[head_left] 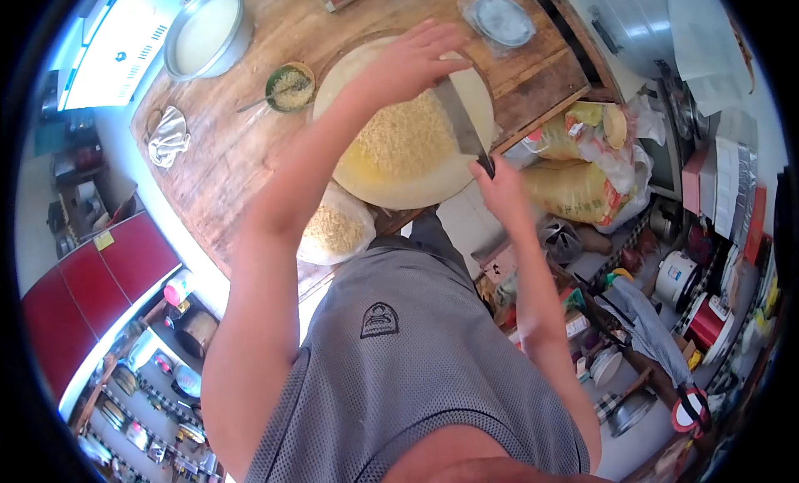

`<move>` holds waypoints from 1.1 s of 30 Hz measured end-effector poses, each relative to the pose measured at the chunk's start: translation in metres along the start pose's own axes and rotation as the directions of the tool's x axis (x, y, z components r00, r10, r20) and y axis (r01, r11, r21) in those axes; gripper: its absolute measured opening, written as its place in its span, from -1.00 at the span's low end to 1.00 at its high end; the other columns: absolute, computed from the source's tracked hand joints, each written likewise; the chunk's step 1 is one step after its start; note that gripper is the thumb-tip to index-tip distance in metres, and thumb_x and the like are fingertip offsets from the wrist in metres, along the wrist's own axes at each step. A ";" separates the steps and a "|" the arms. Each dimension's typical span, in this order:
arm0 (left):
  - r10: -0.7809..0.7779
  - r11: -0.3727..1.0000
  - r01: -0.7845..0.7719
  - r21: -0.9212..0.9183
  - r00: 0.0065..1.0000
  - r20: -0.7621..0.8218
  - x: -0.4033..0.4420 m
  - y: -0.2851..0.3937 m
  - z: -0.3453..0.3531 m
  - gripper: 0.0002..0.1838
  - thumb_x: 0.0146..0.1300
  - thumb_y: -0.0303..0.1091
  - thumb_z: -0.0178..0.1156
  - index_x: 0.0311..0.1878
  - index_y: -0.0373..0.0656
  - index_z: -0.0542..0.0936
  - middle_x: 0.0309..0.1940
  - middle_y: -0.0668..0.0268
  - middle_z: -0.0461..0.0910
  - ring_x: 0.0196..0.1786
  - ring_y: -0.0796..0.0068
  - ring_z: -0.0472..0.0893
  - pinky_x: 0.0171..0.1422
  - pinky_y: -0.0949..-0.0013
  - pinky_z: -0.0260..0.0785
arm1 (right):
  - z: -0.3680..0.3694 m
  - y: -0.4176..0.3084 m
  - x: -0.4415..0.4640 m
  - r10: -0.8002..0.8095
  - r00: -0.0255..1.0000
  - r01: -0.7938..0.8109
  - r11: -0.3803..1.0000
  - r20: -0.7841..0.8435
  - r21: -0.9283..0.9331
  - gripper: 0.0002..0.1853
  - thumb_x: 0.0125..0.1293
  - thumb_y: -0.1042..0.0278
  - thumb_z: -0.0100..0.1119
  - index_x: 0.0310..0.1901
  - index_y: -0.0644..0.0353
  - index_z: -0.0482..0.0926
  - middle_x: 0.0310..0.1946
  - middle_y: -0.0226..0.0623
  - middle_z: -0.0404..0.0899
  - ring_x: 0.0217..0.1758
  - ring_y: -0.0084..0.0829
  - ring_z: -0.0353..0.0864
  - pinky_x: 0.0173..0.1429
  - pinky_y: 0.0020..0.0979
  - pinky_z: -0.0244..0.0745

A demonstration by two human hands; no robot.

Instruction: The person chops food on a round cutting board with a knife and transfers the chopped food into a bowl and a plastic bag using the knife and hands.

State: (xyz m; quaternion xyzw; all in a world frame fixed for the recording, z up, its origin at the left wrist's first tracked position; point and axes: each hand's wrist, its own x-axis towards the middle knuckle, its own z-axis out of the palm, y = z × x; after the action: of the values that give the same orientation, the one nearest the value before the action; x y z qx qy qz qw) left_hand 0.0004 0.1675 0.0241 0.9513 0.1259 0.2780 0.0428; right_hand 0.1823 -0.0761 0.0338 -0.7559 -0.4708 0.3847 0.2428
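My right hand [501, 192] is wrapped around the black handle of a kitchen knife [463, 121] with a broad blade. The blade lies across the right side of a large round cutting board [470, 179], pointing away from me. My left hand [414, 65] reaches over the far end of the blade with its fingers stretched out; whether it presses on the metal I cannot tell. Beside the blade, a heap of finely chopped pale yellow food [404, 142] covers the board's middle. A plastic bag [339, 248] with similar chopped food sits at the board's near left edge.
On the wooden table [233, 142] are a green bowl [291, 88] with a spoon, a basin of white contents [206, 35], a crumpled cloth [169, 136] and a plastic-wrapped round container [502, 21]. Sacks [566, 188] stand right of the table; crowded shelves line both sides.
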 end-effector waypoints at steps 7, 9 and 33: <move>-0.417 0.889 0.434 -0.147 0.899 0.133 -0.080 0.123 0.018 -0.31 0.34 0.04 0.24 0.55 0.38 0.37 0.67 0.12 0.00 0.69 -0.08 -0.05 0.67 -0.28 -0.23 | 0.037 0.003 -0.033 0.249 0.952 -0.300 0.647 0.179 0.701 -0.58 0.58 -0.04 0.09 -0.30 0.15 0.39 -0.61 -0.42 0.40 -0.68 -0.56 0.40 -0.65 -0.40 0.36; -0.380 0.871 0.436 -0.225 0.890 0.252 -0.088 0.147 0.017 -0.36 0.43 0.15 0.08 0.56 0.40 0.35 0.69 0.10 -0.08 0.72 -0.06 -0.15 0.69 -0.25 -0.33 | 0.043 -0.004 -0.038 0.306 0.920 -0.368 0.452 0.247 0.812 -0.56 0.59 -0.13 0.04 -0.25 0.11 0.37 -0.62 -0.44 0.32 -0.69 -0.56 0.31 -0.65 -0.40 0.31; -0.629 0.754 0.645 -0.129 0.764 0.142 -0.100 0.083 0.067 -0.27 0.54 0.10 -0.10 0.63 -0.08 0.18 0.66 -0.11 -0.10 0.69 -0.17 -0.10 0.69 -0.23 -0.35 | 0.017 0.011 -0.095 0.342 0.892 -0.451 0.656 0.294 0.605 -0.54 0.55 -0.10 0.10 -0.27 0.19 0.38 -0.62 -0.35 0.39 -0.68 -0.42 0.38 -0.58 -0.33 0.39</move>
State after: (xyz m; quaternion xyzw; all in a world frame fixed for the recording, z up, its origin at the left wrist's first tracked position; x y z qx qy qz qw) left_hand -0.0271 0.0607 -0.0718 0.8558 0.4161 0.2134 0.2212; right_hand 0.1501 -0.1660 0.0493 -0.6729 -0.1448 0.6263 0.3661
